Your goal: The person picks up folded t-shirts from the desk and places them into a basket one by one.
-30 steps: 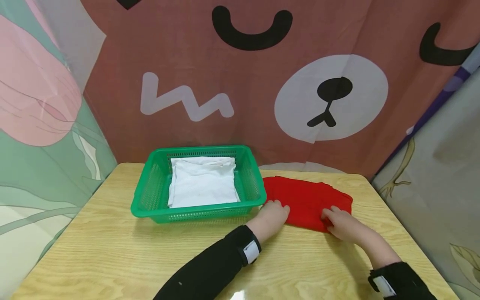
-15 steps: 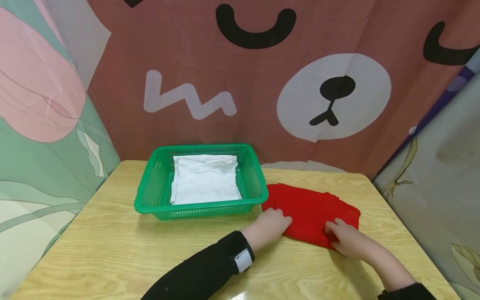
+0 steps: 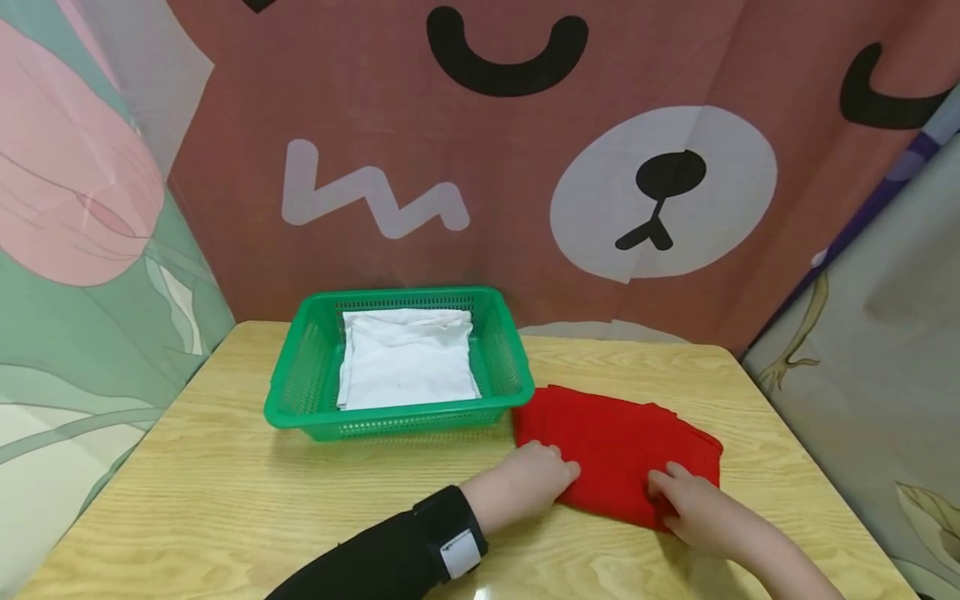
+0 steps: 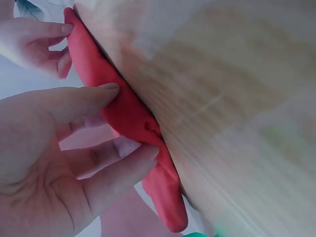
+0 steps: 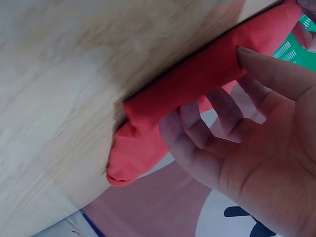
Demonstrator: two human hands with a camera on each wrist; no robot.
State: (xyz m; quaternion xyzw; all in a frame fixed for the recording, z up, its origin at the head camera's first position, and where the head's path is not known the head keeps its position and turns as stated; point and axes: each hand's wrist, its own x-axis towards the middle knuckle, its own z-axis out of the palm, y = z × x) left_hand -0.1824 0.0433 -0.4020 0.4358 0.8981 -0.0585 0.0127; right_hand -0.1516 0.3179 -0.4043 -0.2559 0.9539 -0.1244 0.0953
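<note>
Here, red cloth (image 3: 607,450): it is lying in a folded, flattish bundle on the table (image 3: 225,500), right of the basket (image 3: 427,422); its left corner is sitting just beside the basket's front corner, and I cannot tell whether they are touching.
Left hand (image 3: 525,479): it is pinching the near edge toward its left end, thumb and fingertips both bearing on the fabric, so the grip is narrow and full of cloth.
Right hand (image 3: 697,504): it is holding the same edge farther right, thumb pressing low on the side while the fingers are resting across the top.
Right end: in the right wrist view, a lower layer is sticking out past the upper one.
White cloth (image 3: 408,362): it is lying folded inside the basket, with neither hand touching it.
Near edge: with both hands gripping here, the step in hand is looking like positioning or straightening the folded bundle.
Folds: the next move is probably calling for an even, two-handed grip, so that the layers are staying together and that uneven end is not slipping further.
</note>
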